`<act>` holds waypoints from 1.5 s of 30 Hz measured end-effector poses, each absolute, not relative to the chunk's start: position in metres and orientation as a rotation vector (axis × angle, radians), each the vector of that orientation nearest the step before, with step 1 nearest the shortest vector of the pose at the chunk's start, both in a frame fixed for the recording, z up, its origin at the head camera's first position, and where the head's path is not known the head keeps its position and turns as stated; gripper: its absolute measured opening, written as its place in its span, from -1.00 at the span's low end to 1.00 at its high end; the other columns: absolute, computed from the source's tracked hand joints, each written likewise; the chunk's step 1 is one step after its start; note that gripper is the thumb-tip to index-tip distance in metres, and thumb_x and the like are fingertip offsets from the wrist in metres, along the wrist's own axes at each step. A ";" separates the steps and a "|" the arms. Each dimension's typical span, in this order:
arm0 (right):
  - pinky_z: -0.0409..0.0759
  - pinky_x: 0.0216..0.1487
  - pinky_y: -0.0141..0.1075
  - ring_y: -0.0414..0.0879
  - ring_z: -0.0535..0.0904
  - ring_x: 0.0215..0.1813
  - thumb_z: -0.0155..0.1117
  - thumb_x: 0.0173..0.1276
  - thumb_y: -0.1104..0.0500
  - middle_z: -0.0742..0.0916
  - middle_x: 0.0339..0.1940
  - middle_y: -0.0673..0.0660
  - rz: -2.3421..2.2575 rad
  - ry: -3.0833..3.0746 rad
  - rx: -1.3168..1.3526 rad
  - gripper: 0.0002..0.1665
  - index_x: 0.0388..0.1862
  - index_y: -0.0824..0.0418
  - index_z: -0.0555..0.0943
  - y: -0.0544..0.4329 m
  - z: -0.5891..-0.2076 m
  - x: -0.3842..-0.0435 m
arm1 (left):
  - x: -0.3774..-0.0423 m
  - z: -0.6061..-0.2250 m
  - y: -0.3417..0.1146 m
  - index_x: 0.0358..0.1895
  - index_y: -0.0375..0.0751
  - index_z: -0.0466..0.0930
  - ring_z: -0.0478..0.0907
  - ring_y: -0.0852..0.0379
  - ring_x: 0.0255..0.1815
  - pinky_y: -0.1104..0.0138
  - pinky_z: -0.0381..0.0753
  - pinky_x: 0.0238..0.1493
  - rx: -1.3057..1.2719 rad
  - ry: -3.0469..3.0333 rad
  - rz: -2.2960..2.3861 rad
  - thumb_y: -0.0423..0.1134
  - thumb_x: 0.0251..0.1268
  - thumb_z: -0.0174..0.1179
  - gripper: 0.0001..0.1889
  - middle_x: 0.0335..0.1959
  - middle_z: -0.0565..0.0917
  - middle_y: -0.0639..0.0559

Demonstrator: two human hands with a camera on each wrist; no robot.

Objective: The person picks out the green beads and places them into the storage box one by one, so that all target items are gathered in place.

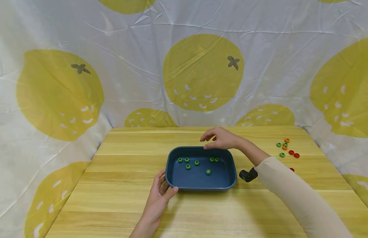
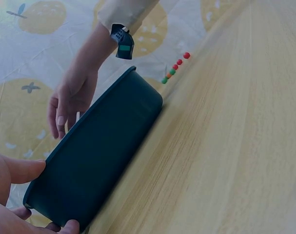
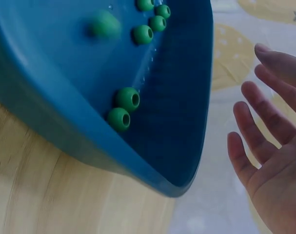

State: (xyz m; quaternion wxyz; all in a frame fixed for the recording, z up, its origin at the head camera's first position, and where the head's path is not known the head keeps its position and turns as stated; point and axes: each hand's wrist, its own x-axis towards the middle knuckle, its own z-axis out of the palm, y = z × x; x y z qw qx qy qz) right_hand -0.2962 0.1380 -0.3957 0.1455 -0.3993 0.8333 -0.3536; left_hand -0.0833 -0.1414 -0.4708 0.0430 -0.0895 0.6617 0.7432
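A dark blue rectangular plastic basin (image 1: 187, 180) sits on the table with several green beads (image 1: 197, 163) inside. My left hand (image 1: 157, 201) holds its near left corner, thumb at the rim and the other fingers along the side and underneath. Above the far rim, towards the right, is my right hand (image 1: 223, 138), its fingers loosely bent and holding nothing. In the right wrist view that hand (image 3: 274, 131) is apart from the basin wall. One green bead (image 3: 105, 24) looks blurred there, while the other beads look sharp.
Several green, orange and red beads (image 1: 291, 152) lie on the wooden table (image 1: 112, 191) at the right; one red bead (image 1: 292, 169) is partly hidden by the right sleeve. A dark wrist device (image 1: 248, 175) hangs by that sleeve. Behind the table hangs a lemon-print cloth (image 1: 136, 66).
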 end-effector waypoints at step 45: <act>0.60 0.08 0.09 0.18 0.61 0.14 0.37 0.51 0.06 0.69 0.14 0.33 -1.111 2.711 -0.626 -0.49 0.26 0.36 0.61 0.303 -0.404 -0.288 | -0.082 -0.471 -0.141 0.61 -0.07 0.10 0.22 -0.25 0.54 0.03 0.42 0.36 -0.282 2.038 2.259 -0.40 0.35 0.37 -0.15 0.53 0.26 -0.25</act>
